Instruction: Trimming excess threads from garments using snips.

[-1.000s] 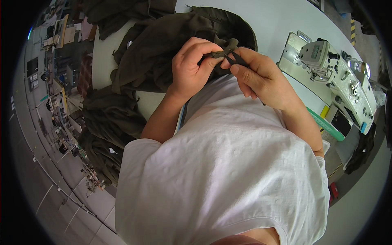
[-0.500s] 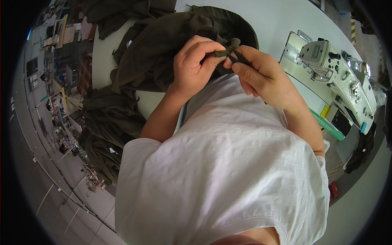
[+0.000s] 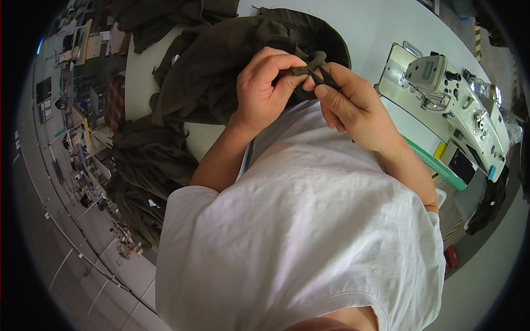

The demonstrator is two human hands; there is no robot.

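We see the left hand [image 3: 259,91] pinching a narrow folded edge [image 3: 300,71] of dark olive cloth between thumb and fingers, to the left of the white metal sewing machine with a small display [image 3: 461,102]; the pinch probably steadies the cloth where it is easy to watch. The right hand [image 3: 356,103], nearer that machine, is closed around a slim black tool with two pointed blades [image 3: 329,80], its tips right at the pinched edge; whether they touch it we cannot tell. We take the short grip as a way of guiding the tips finely. The edge seems to belong to the large dark olive soft cloth garment [image 3: 204,77], which lies left of the machine on the pale, smooth tabletop [image 3: 359,33], likely so that the surface bears its weight. Farther left of the machine we find a crumpled dark olive fabric heap [image 3: 146,160], seemingly set out of the hands' way.
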